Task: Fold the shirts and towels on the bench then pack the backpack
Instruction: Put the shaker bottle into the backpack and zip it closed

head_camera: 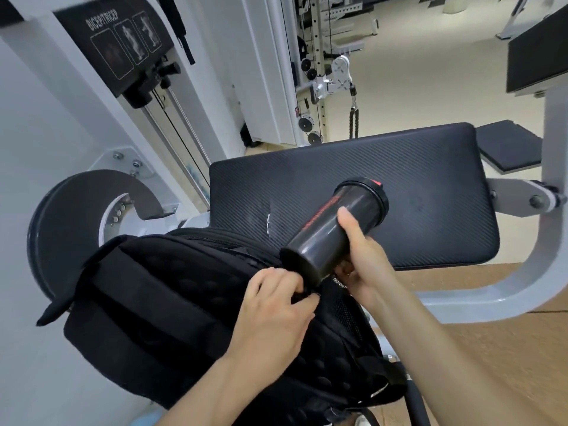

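With left hand point(276, 309) pinching open the side pocket point(344, 305) of the backpack point(153, 302) and right hand point(365, 262) wrapped round the bottle point(332, 232) — slide base-first, straight in, without snagging.

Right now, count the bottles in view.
1. The bottle is gripped by the right hand, its base at the backpack side pocket. More may be hidden inside the backpack.
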`<action>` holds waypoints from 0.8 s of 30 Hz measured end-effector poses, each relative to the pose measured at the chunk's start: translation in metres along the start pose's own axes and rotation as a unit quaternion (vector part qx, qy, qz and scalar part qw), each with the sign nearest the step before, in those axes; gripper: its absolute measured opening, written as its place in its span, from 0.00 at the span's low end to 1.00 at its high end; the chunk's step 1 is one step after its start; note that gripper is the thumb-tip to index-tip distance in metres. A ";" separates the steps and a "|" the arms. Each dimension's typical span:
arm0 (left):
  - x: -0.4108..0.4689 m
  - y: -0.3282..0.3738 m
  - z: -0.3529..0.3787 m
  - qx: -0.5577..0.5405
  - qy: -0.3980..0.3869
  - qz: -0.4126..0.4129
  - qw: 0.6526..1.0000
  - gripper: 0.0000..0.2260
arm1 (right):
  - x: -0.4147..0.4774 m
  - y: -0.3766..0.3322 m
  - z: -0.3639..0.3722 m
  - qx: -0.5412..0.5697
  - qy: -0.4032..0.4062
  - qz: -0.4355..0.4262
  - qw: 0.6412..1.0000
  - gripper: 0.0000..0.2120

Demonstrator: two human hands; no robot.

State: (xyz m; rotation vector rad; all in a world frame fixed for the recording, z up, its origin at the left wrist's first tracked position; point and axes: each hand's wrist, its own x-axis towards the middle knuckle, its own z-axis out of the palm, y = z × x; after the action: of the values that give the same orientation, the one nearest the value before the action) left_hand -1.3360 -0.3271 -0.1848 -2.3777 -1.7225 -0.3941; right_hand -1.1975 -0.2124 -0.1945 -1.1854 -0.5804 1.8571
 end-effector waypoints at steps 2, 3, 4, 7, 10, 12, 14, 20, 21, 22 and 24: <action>-0.002 0.004 -0.002 0.000 0.032 -0.039 0.999 0.03 | -0.001 0.003 0.002 -0.047 0.007 -0.029 0.998 0.35; -0.002 0.005 -0.004 -0.016 0.044 -0.051 0.998 0.04 | -0.001 0.004 0.001 -0.068 0.008 -0.047 0.997 0.35; 0.000 0.004 -0.007 -0.047 0.056 -0.059 0.996 0.04 | 0.000 0.004 0.001 -0.094 0.008 -0.070 0.993 0.34; 0.021 -0.008 -0.022 -0.154 0.106 -0.100 0.977 0.05 | 0.000 0.003 -0.001 -0.186 0.005 -0.151 0.971 0.34; 0.069 -0.027 -0.043 -0.210 0.074 -0.188 0.957 0.21 | 0.000 -0.001 -0.001 -0.240 -0.004 -0.186 0.953 0.36; 0.110 -0.040 -0.050 -0.229 -0.031 -0.226 0.946 0.36 | 0.001 -0.003 -0.001 -0.273 -0.012 -0.194 0.942 0.40; 0.146 -0.044 -0.054 -0.234 -0.116 -0.196 0.945 0.44 | 0.000 -0.004 0.001 -0.306 -0.024 -0.202 0.930 0.43; 0.161 -0.055 -0.044 -0.259 -0.093 -0.178 0.945 0.33 | -0.005 -0.013 -0.005 -0.424 -0.087 -0.191 0.881 0.49; 0.156 -0.059 -0.044 -0.279 -0.067 -0.192 0.939 0.31 | -0.005 -0.017 -0.009 -0.450 -0.101 -0.175 0.870 0.49; 0.150 -0.064 -0.042 -0.303 -0.045 -0.209 0.929 0.30 | -0.005 -0.020 -0.014 -0.470 -0.109 -0.148 0.863 0.48; 0.138 -0.072 -0.040 -0.355 -0.008 -0.247 0.902 0.30 | -0.005 -0.023 -0.023 -0.471 -0.123 -0.068 0.871 0.41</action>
State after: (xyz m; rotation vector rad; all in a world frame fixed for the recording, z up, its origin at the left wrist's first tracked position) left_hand -1.3681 -0.1914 -0.1043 -2.2818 -2.5143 -1.2744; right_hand -1.1666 -0.2054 -0.1858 -1.4312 -1.8082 1.6122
